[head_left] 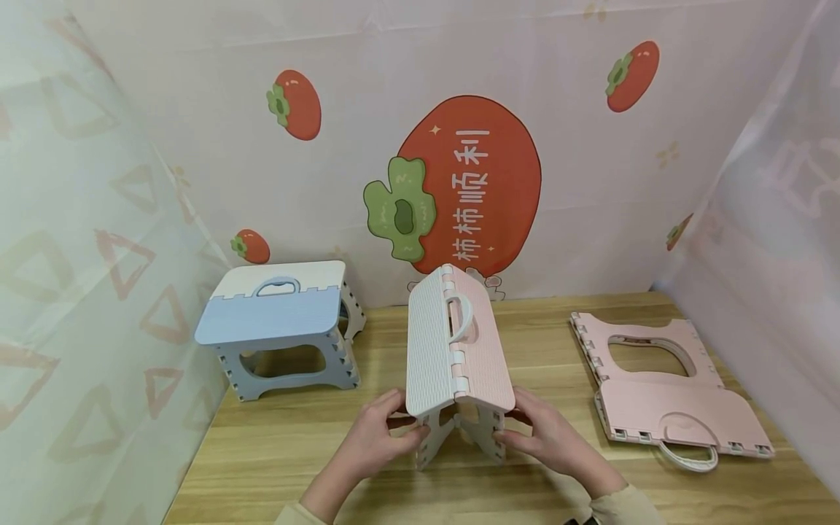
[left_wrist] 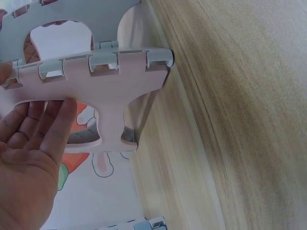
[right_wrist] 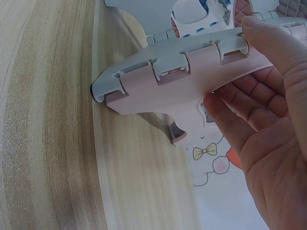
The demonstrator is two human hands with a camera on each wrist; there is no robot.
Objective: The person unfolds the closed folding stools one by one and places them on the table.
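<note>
A folding stool [head_left: 459, 343] stands in the middle of the table, one seat half pale grey-white and the other pink. Its two seat halves slope down from the centre hinge like a roof, and a white loop handle [head_left: 462, 319] sticks up there. On its left side my left hand [head_left: 380, 435] grips the near edge of a leg panel [left_wrist: 112, 81], fingers at the cut-out. Opposite, my right hand [head_left: 546, 435] holds the other leg panel [right_wrist: 158, 88] between thumb and fingers. Feet of both panels are low by the tabletop.
At the back left stands an unfolded blue and white stool [head_left: 269, 313]. A pink stool [head_left: 663, 408] lies folded down at the right, its handle loop toward the front. Behind the wooden table [head_left: 367, 496] hangs a cloth backdrop [head_left: 341, 189] printed with persimmons.
</note>
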